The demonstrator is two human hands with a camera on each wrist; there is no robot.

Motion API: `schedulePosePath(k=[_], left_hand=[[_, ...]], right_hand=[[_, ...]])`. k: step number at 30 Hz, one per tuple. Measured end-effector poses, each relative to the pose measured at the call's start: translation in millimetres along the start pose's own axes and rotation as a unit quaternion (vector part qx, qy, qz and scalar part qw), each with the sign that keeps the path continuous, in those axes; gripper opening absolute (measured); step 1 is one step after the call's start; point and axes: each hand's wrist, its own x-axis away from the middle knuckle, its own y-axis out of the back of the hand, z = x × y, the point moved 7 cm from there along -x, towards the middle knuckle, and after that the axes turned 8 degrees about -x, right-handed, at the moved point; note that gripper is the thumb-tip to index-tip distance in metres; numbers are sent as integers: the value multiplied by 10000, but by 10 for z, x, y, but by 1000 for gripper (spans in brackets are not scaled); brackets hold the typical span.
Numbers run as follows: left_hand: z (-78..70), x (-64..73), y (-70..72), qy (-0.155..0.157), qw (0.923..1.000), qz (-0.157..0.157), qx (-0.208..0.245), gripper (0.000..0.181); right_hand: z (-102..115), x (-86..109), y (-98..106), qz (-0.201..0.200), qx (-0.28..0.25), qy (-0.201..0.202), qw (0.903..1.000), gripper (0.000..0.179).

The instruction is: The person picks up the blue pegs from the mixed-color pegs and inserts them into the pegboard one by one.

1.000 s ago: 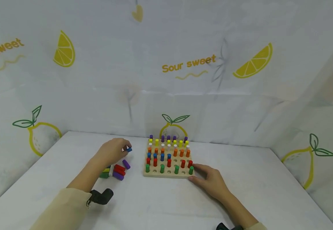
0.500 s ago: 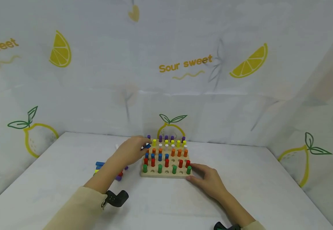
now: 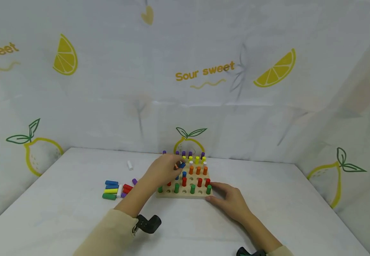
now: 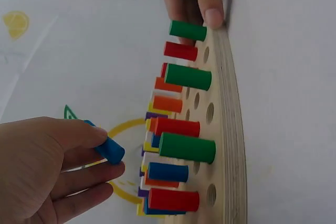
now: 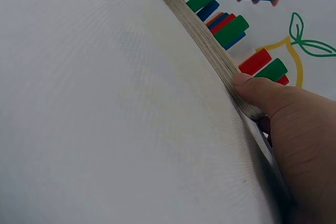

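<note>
A blue peg [image 4: 111, 150] is pinched between thumb and fingers of my left hand [image 3: 162, 171], tilted, above the wooden pegboard [image 3: 186, 195]. In the left wrist view the peg is apart from the board. Rows of coloured pegs stand upright in the board, among them a green peg [image 4: 188, 147] and a red peg [image 4: 174, 200] at the front. Some holes [image 4: 210, 113] have no peg. My right hand [image 3: 233, 202] holds the board's near right corner, its thumb against the front edge; its other fingers are partly hidden. The left hand covers part of the board's left side.
Loose pegs lie left of the board: two blue, a yellow peg [image 3: 111, 191], a green peg [image 3: 109, 196], red, purple and white ones, partly behind my left forearm. One white peg [image 3: 130, 165] lies farther back. A lemon-print cloth [image 3: 252, 124] hangs behind the table.
My left hand has carried the blue peg rightward from beside the loose pegs to above the board. The right hand has stayed at the board's corner. The head view has shifted slightly.
</note>
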Motion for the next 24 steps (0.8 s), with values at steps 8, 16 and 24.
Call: schedulePosePath(k=[8,16,24], left_hand=[[-131,-87,-145,61,9995,-155,276,23],[-123,-118,-252,108,9992,-314,229,17],[-82,-153,-379,355,9970,-413,556,15]], right_hand=[[-12,-1,-2,-31,-156,107,9998,54],[-4,-13,-14,-13,-106,96,9999,54],[-11,4,-8,-50,-109,55,9999,53]])
